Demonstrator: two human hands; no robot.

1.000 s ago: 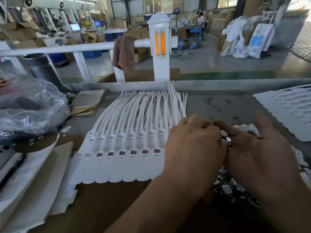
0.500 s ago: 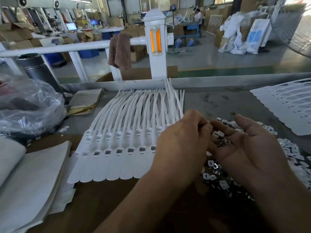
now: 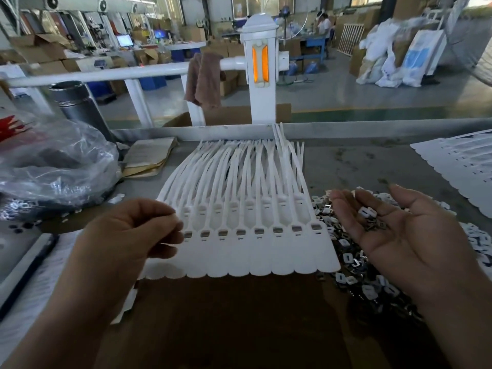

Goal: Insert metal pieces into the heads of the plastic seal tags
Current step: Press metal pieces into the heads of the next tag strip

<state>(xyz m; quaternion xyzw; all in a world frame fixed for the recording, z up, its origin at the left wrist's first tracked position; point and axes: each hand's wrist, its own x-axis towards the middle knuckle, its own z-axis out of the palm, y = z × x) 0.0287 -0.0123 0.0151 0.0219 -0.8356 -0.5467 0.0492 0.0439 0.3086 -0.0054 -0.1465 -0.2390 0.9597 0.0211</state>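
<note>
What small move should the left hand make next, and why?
Probably lower the left hand onto the tag head beside its fingertips, in the row of tags, and press there. Its thumb and forefinger are pinched together close to that head, though any piece between them is hidden. The right hand lies palm up, holding spare pieces.

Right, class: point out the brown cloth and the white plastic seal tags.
brown cloth (image 3: 203, 78): head view, middle of its hanging folds.
white plastic seal tags (image 3: 266, 251): head view, one tag's flat end.
</note>
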